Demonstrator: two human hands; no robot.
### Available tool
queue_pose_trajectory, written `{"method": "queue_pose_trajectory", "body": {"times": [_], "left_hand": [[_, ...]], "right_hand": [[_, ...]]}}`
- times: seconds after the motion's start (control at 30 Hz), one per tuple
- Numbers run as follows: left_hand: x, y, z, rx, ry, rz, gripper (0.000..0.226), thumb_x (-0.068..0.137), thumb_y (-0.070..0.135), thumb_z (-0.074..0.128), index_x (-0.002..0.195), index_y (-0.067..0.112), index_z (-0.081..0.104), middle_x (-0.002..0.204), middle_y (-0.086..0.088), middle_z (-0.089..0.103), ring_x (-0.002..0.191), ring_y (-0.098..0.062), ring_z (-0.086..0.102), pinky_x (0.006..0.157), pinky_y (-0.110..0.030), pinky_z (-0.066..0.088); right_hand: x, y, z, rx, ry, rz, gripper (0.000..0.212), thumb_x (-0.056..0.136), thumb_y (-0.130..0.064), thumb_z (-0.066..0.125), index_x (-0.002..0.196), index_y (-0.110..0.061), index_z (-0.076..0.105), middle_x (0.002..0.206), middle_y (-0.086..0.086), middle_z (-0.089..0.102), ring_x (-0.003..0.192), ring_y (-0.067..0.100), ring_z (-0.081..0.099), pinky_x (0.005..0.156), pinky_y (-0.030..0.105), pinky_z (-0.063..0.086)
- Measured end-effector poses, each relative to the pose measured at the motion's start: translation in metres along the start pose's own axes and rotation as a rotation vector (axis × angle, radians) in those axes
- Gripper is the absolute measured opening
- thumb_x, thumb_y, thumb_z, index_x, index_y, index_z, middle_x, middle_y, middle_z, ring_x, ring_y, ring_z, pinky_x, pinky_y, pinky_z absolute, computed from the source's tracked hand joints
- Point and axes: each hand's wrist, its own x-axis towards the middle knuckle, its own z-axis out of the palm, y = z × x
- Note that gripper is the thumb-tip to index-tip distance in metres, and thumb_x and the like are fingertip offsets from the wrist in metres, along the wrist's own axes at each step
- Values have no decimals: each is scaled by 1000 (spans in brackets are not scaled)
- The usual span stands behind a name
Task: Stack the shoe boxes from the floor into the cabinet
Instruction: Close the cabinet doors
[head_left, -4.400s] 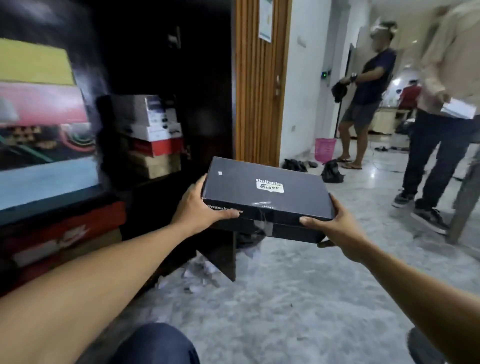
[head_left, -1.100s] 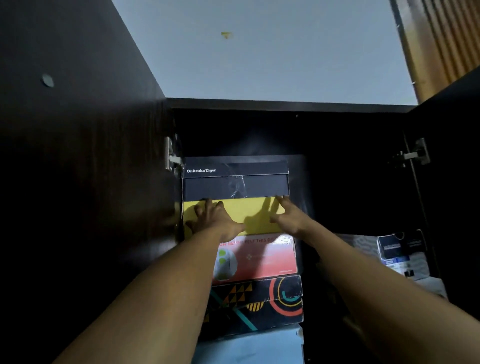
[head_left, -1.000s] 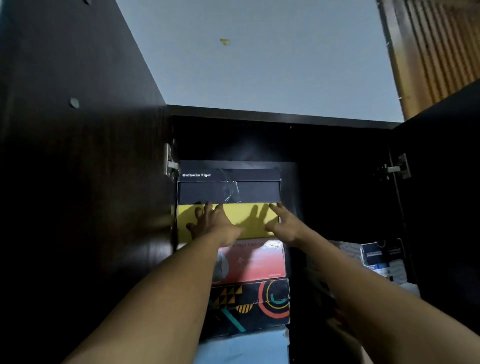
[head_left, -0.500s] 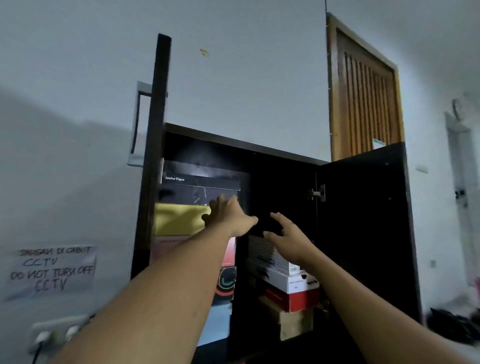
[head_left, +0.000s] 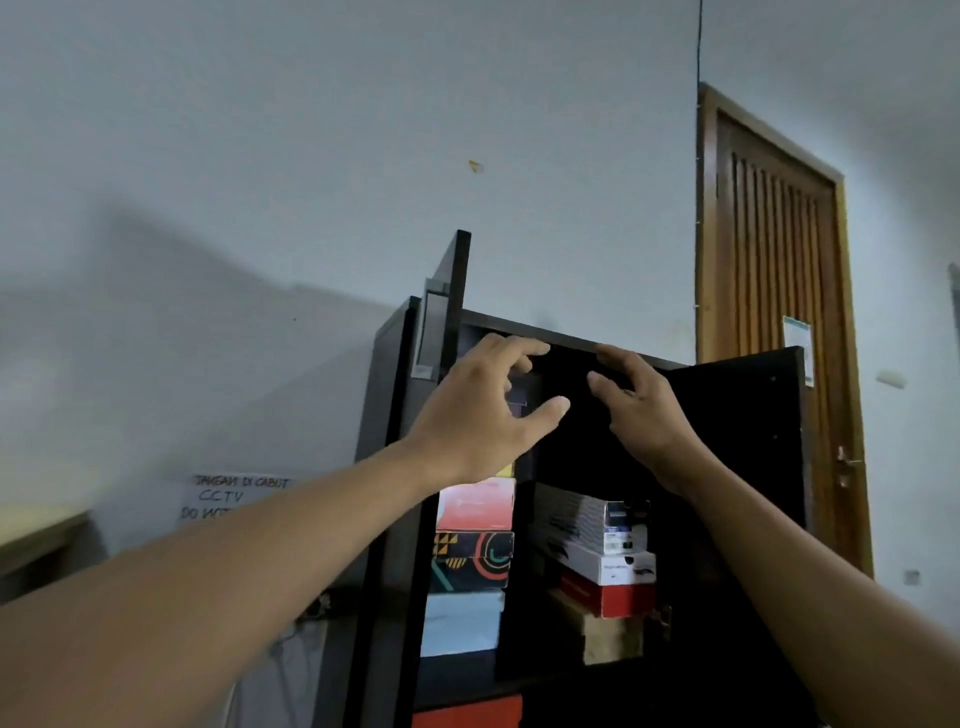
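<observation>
Head view, angled up at open cabinet (head_left: 743, 441) right of centre frame. Left hand (head_left: 483, 410) and right hand (head_left: 641, 410) both raised in front of upper compartment, just under its top edge, near each other but apart. Fingers of both loosely curved, thumbs spread, gripping nothing; no contact with any box discernible. Shoe boxes inside, in two stacks, end faces toward camera, so long axes run back into cabinet depth. Left stack (head_left: 472, 561) directly below and behind left hand: pink-red box (head_left: 475, 504), patterned black box (head_left: 470, 564), pale blue box (head_left: 460, 623); upper part hidden by that hand, only a yellow sliver (head_left: 505, 470) showing. Right stack (head_left: 608, 571) lower in frame, under right wrist: white boxes (head_left: 582, 519) over red box (head_left: 618, 600) over brown box (head_left: 608, 642), dark free space above it up to right hand. No floor boxes in frame; presumably below bottom edge. Judged: one placement done, hands free for next box. Coming move likely hinges on gap over right stack, with right hand nearer to it and left hand nearer left stack. Next box best entered end-first, long axis matching the rest.
</observation>
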Motion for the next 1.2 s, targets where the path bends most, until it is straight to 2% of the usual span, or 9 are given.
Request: {"method": "queue_pose_trajectory", "body": {"times": [0.17,0.23,0.33,0.4,0.53,0.8,0.9,1.07,1.2], "left_hand": [[-29,-18,-44,120,78,-82,41,85,45,70,118,26,55,103,11,53,89,-3,52,73,-16,45],[-40,-29,-52,193,59,-148,49,86,51,67,123,23,52,109,10,52,92,-4,52,72,-14,41],[-49,-42,-53,281,-35,-213,62,89,54,64,138,21,46,124,6,55,102,-4,51,81,-19,45],[-50,-48,-49,272,-86,-200,61,91,48,63,143,21,43,132,3,55,107,-3,50,87,-19,43],[-47,-58,-35,183,-46,-158,52,95,41,61,140,21,47,128,4,57,105,-2,52,88,-18,45],[-34,-72,32,167,-247,-31,81,88,51,65,155,33,23,148,9,35,128,-8,45,103,-30,47],[-24,-79,68,178,-406,-84,90,82,55,71,155,40,20,158,11,20,143,-13,30,113,-37,39],[-18,-108,118,394,-658,-200,99,79,60,70,157,36,15,165,8,1,152,-26,4,120,-55,19],[-20,-148,140,494,-680,-181,96,81,57,70,156,38,14,163,16,-9,152,-30,-8,118,-64,7]], "right_hand": [[-1,-56,33,-61,-121,-174,47,101,-29,55,146,-29,44,134,-14,52,92,-6,59,68,6,44],[-4,-76,49,-130,-188,-276,45,102,-27,52,146,-29,44,132,-9,51,97,-2,60,76,9,45],[-2,-93,67,-369,-264,-478,44,104,-26,45,148,-29,42,155,-11,35,132,14,49,105,35,45],[0,-97,73,-509,-312,-518,45,105,-29,40,150,-28,40,161,-16,23,138,16,43,107,40,44],[4,-89,73,-622,-270,-545,45,106,-38,38,149,-24,43,161,-20,19,133,15,49,94,32,44],[15,-18,27,-587,-139,-446,54,96,-41,60,147,-31,44,158,-31,19,133,11,49,101,42,51],[17,21,12,-588,-89,-339,59,98,-34,59,152,-31,36,160,-32,12,138,9,43,104,41,49],[10,95,14,-665,-103,-87,75,97,-27,62,158,-31,20,164,-23,-2,129,17,54,94,31,51],[0,155,37,-567,-98,54,84,96,-30,63,157,-40,7,165,-21,-2,136,17,47,102,45,51]]}}
